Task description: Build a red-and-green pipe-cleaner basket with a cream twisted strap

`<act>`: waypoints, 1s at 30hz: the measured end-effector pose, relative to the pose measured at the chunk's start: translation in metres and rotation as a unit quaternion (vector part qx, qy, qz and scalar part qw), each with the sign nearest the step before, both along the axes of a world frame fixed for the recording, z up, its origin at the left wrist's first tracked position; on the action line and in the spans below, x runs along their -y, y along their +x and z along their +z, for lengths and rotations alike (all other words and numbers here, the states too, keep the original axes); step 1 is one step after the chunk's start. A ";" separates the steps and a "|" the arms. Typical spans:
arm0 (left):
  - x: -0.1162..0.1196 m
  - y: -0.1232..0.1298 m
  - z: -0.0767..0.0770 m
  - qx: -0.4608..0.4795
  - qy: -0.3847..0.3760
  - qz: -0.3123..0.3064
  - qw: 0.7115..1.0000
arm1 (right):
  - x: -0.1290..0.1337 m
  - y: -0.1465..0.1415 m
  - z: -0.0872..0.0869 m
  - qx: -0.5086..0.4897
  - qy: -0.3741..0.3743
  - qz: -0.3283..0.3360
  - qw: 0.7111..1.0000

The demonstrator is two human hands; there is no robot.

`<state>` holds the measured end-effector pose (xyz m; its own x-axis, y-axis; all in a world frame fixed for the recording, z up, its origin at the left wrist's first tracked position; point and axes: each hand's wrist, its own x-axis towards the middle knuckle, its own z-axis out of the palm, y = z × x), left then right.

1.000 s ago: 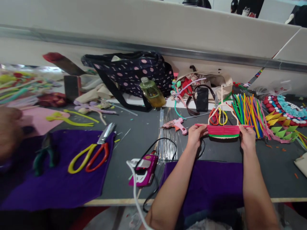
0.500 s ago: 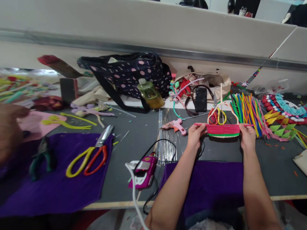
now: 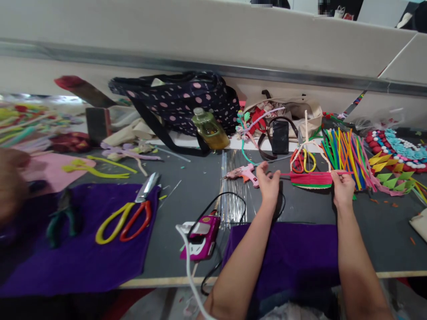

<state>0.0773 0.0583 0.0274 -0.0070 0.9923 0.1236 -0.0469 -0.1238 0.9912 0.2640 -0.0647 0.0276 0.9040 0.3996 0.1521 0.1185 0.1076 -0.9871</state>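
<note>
Okay, so through the head cam from my end: the right hand (image 3: 343, 187) has its thumb and fingers pinched together on the right end of a small boat-shaped craft piece made of bright pink strips with a green line along the bottom (image 3: 311, 178). A cream cord frame (image 3: 323, 152) rises over that piece like an arch, with a thin post poking up from the top.

The left hand (image 3: 268, 184) is spread, thumb and fingers apart and nothing gripped between them. It's near the craft's left end, where a pink strip sticks out, and just beside the handle of a pale pink glue gun (image 3: 247, 173). Can't tell from here if it's actually touching either one.

The craft sits over the dark grey tabletop (image 3: 180, 195), between the two hands. Right behind it are scissors with one red and one yellow handle (image 3: 296, 163), and to its right there's a fat bundle of thin multicoloured sticks (image 3: 343, 151). Below, between the forearms, lies a folded purple cloth (image 3: 283, 249).

Farther left I've got a magenta-and-white box (image 3: 210, 235), then a bigger pair of yellow-and-red-handled scissors (image 3: 123, 222) and green-handled pliers (image 3: 62, 220) on another purple cloth (image 3: 110, 262). Something blurry at the left edge looks like another person's hand (image 3: 11, 182); no clue what its fingers are doing.
</note>
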 end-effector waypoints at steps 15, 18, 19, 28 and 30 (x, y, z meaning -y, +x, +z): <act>0.033 0.029 0.003 -0.350 0.381 -0.322 0.793 | 0.000 -0.007 0.003 0.054 -0.029 -0.011 0.998; 0.034 0.029 0.002 -0.364 0.387 -0.315 0.787 | 0.000 -0.008 0.004 0.060 -0.040 -0.017 0.997; 0.034 0.029 0.002 -0.365 0.389 -0.312 0.786 | 0.000 -0.008 0.005 0.062 -0.040 -0.018 0.997; 0.033 0.028 0.004 -0.359 0.393 -0.304 0.790 | -0.002 -0.011 0.007 0.031 -0.013 -0.022 0.999; 0.033 0.027 0.004 -0.353 0.390 -0.307 0.793 | -0.002 -0.011 0.006 0.032 -0.012 -0.023 0.999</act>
<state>0.1048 0.0250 0.0310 0.7919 0.4016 0.4601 0.1964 -0.8808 0.4307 0.2534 -0.0632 0.0337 0.9102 0.3623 0.2007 0.1854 0.0769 -0.9796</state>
